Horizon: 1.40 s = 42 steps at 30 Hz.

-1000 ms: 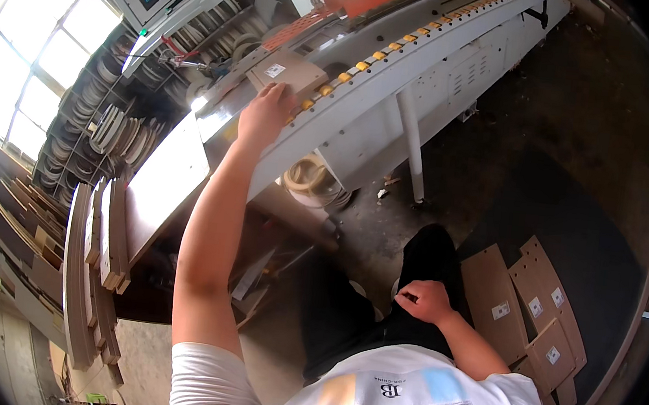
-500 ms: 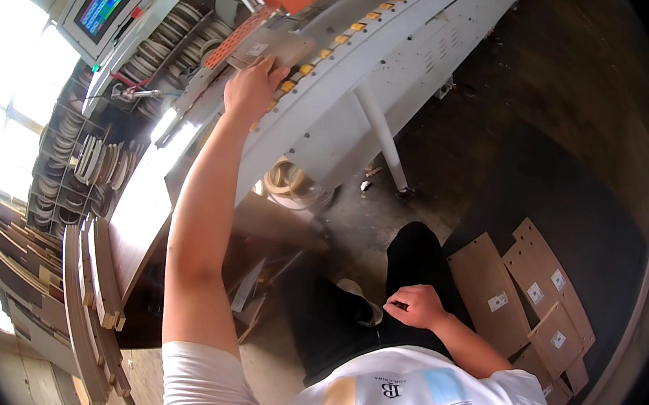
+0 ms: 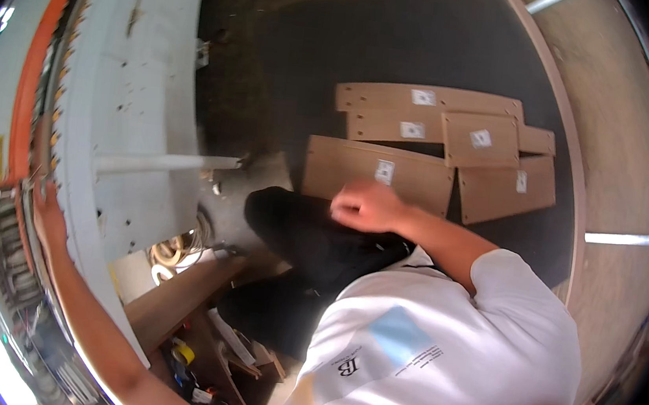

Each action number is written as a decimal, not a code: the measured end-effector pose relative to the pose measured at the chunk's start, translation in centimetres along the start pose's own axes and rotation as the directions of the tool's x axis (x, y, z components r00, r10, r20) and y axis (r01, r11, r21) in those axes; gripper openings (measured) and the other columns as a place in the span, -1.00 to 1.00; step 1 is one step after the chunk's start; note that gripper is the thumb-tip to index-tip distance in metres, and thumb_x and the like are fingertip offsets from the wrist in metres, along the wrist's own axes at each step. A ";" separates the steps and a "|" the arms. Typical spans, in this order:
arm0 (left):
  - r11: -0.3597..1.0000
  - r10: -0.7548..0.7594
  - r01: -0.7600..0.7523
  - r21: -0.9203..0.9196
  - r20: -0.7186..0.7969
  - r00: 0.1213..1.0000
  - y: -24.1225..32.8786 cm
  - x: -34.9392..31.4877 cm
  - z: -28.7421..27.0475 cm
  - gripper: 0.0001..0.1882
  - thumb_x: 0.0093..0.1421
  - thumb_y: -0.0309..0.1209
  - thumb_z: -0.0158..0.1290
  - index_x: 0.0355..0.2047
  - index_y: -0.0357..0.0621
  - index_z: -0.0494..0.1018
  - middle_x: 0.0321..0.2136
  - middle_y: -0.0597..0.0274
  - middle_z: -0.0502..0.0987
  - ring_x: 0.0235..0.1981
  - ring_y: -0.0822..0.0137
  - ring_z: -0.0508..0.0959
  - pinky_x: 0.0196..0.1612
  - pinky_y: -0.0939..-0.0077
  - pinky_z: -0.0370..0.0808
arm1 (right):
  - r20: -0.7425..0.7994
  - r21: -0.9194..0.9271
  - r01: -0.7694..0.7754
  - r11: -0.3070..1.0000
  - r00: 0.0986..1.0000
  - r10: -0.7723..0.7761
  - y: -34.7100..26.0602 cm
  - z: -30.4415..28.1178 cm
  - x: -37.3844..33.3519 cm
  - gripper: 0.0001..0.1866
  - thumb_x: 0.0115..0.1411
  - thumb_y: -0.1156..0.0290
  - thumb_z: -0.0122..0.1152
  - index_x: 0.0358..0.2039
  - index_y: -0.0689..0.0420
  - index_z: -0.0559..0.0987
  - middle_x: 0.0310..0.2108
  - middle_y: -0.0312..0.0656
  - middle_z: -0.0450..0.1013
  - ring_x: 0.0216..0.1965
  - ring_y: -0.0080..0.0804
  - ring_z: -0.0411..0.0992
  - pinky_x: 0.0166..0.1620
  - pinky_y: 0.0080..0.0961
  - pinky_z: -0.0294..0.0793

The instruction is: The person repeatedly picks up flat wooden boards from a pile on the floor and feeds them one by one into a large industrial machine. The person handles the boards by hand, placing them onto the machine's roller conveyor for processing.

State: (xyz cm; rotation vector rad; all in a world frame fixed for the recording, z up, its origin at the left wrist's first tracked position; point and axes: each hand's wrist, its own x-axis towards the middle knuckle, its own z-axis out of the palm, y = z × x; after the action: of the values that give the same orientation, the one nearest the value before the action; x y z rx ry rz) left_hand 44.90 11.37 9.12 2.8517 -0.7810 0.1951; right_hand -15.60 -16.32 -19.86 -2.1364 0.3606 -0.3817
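Observation:
My left hand [image 3: 49, 211] is stretched out at the far left, on the machine's feed track beside a row of small yellow rollers [image 3: 59, 115]. Its fingers reach forward along the near end of a narrow-looking brown board [image 3: 43, 143], partly hidden beneath the orange guard. My right hand [image 3: 370, 206] hovers over my dark trouser leg, its fingers curled in and somewhat blurred; nothing shows in them. Just beyond it lies a brown panel [image 3: 336, 164] with a white label.
Several more labelled panels [image 3: 500, 185] lie overlapping on a large dark sheet [image 3: 317, 51] to the right. The machine's long grey body [image 3: 151, 42] runs up the left, with a white bar [image 3: 162, 164] jutting out. A roll of edge band [image 3: 169, 253] and a shelf with tools [image 3: 186, 354] sit below.
My view has swung to the right, so the machine now lies at the left edge and the panels nearer the middle. My right hand has moved out toward the panels; my left stays on the track.

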 end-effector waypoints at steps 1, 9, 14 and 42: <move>0.985 0.110 -0.096 0.141 -0.096 0.989 -0.9 -1.4 -0.2 -0.32 0.55 0.04 -0.13 0.51 -0.07 0.20 0.36 -0.04 0.46 0.37 -0.07 0.45 0.32 0.14 0.42 | -0.031 -0.081 -0.182 0.980 0.983 0.180 1.2 -2.9 -0.5 -0.80 0.29 0.10 0.31 -0.21 -0.10 0.72 -0.24 -0.17 0.63 -0.07 -0.03 0.59 -0.05 -0.07 0.61; 0.867 0.211 -0.112 0.486 -0.154 0.965 3.2 -8.1 0.9 -0.27 0.52 0.10 -0.10 0.52 -0.06 0.17 0.35 -0.07 0.42 0.28 -0.14 0.50 0.20 0.00 0.53 | -0.345 -0.572 -0.700 0.428 0.678 0.649 18.7 -23.9 -11.7 0.33 -0.18 0.05 0.76 0.55 -0.01 0.14 0.51 -0.04 0.22 0.49 0.00 0.20 0.50 -0.08 0.22; 0.833 0.217 -0.092 0.546 -0.168 0.962 3.6 -8.3 1.2 -0.25 0.51 0.10 -0.08 0.50 -0.13 0.18 0.29 -0.14 0.45 0.23 -0.17 0.54 0.16 -0.05 0.57 | -0.137 -0.767 -0.573 0.290 0.587 0.798 17.9 -28.2 -10.6 0.55 -0.47 0.12 0.87 0.55 -0.01 0.11 0.47 -0.10 0.24 0.48 -0.04 0.20 0.56 -0.07 0.12; 0.543 0.838 -0.810 -0.223 0.089 0.538 25.0 -35.6 5.6 -0.12 -0.04 -0.19 0.46 0.30 -0.24 0.46 0.34 -0.04 0.47 0.41 -0.03 0.41 0.44 0.02 0.36 | 0.089 0.862 -0.325 0.388 0.852 0.517 -2.6 -7.0 -1.1 -0.56 0.45 0.15 0.29 0.08 0.29 0.64 -0.04 -0.22 0.64 0.00 -0.48 0.56 0.13 -0.44 0.51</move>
State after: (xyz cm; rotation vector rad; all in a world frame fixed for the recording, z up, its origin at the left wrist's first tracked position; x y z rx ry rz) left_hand 2.05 6.61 0.96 2.1101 -2.0576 -0.0293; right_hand -19.13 -19.65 -14.04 -0.9377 0.6573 -0.3582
